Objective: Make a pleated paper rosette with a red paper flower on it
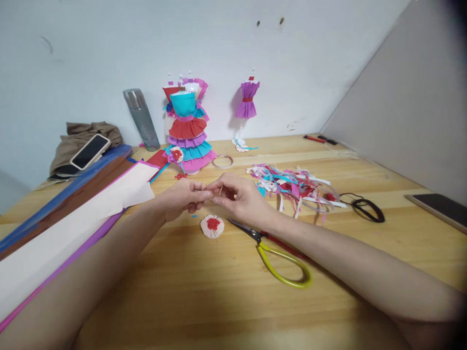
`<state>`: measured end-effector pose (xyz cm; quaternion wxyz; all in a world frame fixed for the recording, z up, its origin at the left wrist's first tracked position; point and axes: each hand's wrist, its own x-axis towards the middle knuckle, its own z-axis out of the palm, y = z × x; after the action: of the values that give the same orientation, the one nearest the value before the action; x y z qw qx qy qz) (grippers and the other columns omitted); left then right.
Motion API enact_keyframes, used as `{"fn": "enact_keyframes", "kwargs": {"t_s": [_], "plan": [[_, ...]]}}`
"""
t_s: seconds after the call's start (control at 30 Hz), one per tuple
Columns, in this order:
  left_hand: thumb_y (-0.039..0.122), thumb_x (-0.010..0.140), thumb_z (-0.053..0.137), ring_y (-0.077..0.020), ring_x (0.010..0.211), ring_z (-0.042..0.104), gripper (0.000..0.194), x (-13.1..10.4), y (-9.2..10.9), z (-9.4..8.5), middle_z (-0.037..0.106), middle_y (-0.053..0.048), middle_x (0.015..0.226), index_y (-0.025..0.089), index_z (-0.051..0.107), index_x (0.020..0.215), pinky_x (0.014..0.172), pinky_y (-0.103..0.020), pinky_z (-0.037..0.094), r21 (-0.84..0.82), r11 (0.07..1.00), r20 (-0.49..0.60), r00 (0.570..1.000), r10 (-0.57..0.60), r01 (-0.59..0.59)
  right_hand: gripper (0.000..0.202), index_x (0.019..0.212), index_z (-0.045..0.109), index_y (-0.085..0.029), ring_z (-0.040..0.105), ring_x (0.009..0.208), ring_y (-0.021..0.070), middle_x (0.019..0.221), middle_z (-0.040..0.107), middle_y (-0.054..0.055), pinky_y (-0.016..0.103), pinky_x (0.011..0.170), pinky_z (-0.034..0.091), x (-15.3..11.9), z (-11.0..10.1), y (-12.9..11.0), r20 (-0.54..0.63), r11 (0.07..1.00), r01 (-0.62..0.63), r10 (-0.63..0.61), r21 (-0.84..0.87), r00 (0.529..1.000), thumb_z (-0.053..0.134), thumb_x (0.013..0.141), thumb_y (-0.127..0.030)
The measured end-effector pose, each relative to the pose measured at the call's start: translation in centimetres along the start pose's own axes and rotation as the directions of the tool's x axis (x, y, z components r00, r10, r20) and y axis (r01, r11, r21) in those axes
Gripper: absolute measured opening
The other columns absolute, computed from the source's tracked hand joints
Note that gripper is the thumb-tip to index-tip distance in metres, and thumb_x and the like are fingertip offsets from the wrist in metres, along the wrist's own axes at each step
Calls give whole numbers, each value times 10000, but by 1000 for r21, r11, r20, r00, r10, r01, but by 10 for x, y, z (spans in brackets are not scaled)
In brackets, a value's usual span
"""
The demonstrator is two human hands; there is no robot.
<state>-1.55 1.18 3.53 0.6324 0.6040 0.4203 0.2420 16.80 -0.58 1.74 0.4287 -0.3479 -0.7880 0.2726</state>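
Note:
Both hands meet near the middle of the view, above the wooden table (164, 291). My left hand (184, 197) has its thumb and fingers pinched together. The fingertips of my right hand (241, 197) are pinched against those of my left. Whatever lies between them is too small to make out. Just below the hands lies a pale pleated paper rosette (206, 232) with a red centre. Scissors with yellow handles (284, 281) lie beside it, partly under my right wrist.
Colourful paper dresses (188, 141) stand at the back, with a purple one (247, 104) further right. Paper scraps (288, 184) lie right of centre. Long paper sheets (69, 233), a phone (90, 150) and a bottle (142, 121) are at left; another dark device (441, 206) lies right.

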Motion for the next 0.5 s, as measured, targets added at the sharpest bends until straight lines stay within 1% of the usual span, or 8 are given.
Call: {"fn": "enact_keyframes", "kwargs": {"t_s": [0.13,0.27,0.33,0.43,0.5], "plan": [[462,641,785,-28,428,317,403,1,-1,3,438,64,500,149,532,649,405,-185,184,-100,995,-33,999,5,-9,92,868,670,-153,458,585,87,705,593,-10,225,568,351,1,1,2,-91,999,0,-4,-43,996,679,777,-141],[479,612,802,-23,420,292,428,1,-2,11,431,70,476,149,532,654,403,-184,165,-147,989,-97,995,21,-35,55,768,631,-153,449,552,84,658,569,-19,225,541,343,-1,1,3,-132,996,-38,28,-77,991,682,785,-165],[482,597,806,-22,414,289,436,1,-3,15,433,70,467,153,523,637,402,-187,166,-163,986,-130,991,23,-44,79,738,621,-156,467,569,92,659,575,-10,233,557,354,-1,0,4,-141,992,-1,-18,-129,990,668,799,-173],[502,601,794,-24,406,293,440,1,-6,19,440,65,460,152,528,618,403,-196,176,-164,985,-171,985,19,-47,122,710,618,-160,487,597,108,650,567,4,249,583,365,-3,0,6,-136,962,116,-154,-249,979,618,832,-168],[522,609,784,-28,403,301,445,1,-8,19,451,57,456,148,542,611,403,-201,187,-155,987,-187,982,19,-48,159,697,614,-163,488,596,111,643,558,8,252,579,363,-3,0,7,-128,938,172,-218,-300,968,583,853,-164]]}}
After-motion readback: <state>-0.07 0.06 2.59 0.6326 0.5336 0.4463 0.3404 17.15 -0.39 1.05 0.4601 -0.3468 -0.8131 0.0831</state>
